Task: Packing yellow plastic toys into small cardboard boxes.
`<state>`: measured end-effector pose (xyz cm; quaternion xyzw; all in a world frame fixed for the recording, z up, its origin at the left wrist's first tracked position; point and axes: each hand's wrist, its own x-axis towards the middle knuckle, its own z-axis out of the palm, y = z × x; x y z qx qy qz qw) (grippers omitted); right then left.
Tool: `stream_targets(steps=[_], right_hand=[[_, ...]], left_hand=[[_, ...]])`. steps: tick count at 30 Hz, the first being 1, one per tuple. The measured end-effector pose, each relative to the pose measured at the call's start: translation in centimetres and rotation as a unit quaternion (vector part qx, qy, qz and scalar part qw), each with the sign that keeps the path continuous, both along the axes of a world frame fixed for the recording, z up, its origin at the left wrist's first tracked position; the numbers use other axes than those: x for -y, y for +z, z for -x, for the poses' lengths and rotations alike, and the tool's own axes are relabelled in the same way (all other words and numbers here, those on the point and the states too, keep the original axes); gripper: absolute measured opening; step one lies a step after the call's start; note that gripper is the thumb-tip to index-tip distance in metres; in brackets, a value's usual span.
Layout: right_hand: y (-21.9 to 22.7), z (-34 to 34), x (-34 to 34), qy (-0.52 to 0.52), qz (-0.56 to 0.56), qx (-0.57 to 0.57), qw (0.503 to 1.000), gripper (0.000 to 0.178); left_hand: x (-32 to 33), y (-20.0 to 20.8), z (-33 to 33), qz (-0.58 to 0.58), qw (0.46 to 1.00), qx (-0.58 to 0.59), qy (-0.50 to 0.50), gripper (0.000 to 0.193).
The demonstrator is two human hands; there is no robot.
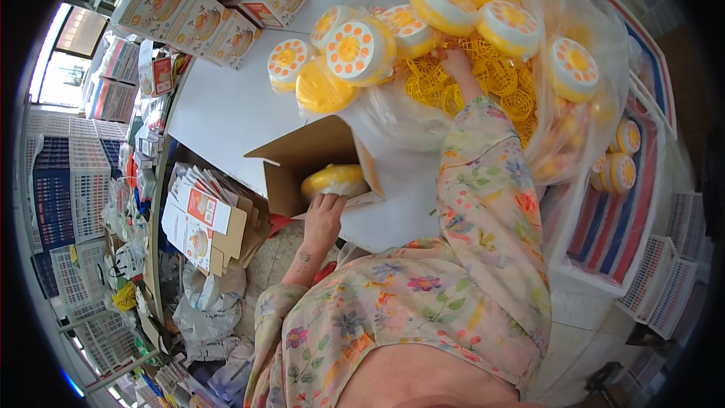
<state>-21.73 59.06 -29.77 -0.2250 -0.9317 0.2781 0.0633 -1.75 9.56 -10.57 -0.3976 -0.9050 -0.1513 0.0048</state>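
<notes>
My left hand (323,217) is at the mouth of an open cardboard box (283,190) on the table. Its curled fingers grip the near edge of a round yellow toy (334,179) in clear wrap, which sits inside the box. My right hand (456,65) reaches into a heap of small yellow plastic nets (432,85) lying in a large clear plastic bag (550,132). Its fingertips are partly hidden among the nets and the toys. Just beyond it lie several wrapped yellow-and-white round toys with orange dots (507,28).
Printed cartons (170,11) are stacked at the far left of the white table (219,102). Flattened boxes (198,219) stand beside its left edge. On the right, a striped tray (615,215) holds more round toys (621,172). Crowded shelves (72,181) line the left side.
</notes>
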Motion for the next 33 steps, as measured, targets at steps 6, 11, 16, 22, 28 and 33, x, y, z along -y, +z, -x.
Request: stream_targets(steps=[6, 11, 16, 22, 28, 33], right_hand=[[1.8, -3.2, 0.7, 0.0, -0.034, -0.023, 0.999, 0.031], [7.8, -6.7, 2.9, 0.02, -0.039, 0.014, 0.999, 0.03], [11.1, -12.4, 2.1, 0.026, -0.01, -0.166, 0.986, 0.029], [23.1, -20.0, 5.9, -0.036, 0.179, -0.294, 0.938, 0.025], [31.4, -26.9, 10.8, 0.113, 0.27, -0.281, 0.914, 0.02], [33.0, -27.6, 17.3, 0.399, 0.331, -0.267, 0.812, 0.033]], left_hand=[[-1.4, -1.6, -1.0, -0.002, 0.997, 0.078, -0.026, 0.025], [-1.4, 0.6, -1.8, -0.032, 0.996, 0.079, -0.011, 0.03], [-1.6, 1.5, -1.8, -0.077, 0.993, 0.082, -0.023, 0.037], [-1.3, 3.6, -2.8, -0.128, 0.986, 0.109, -0.015, 0.041], [-4.1, 11.0, -2.4, -0.238, 0.969, 0.056, -0.046, 0.066], [-5.8, 13.3, -1.7, -0.257, 0.928, 0.247, -0.103, 0.074]])
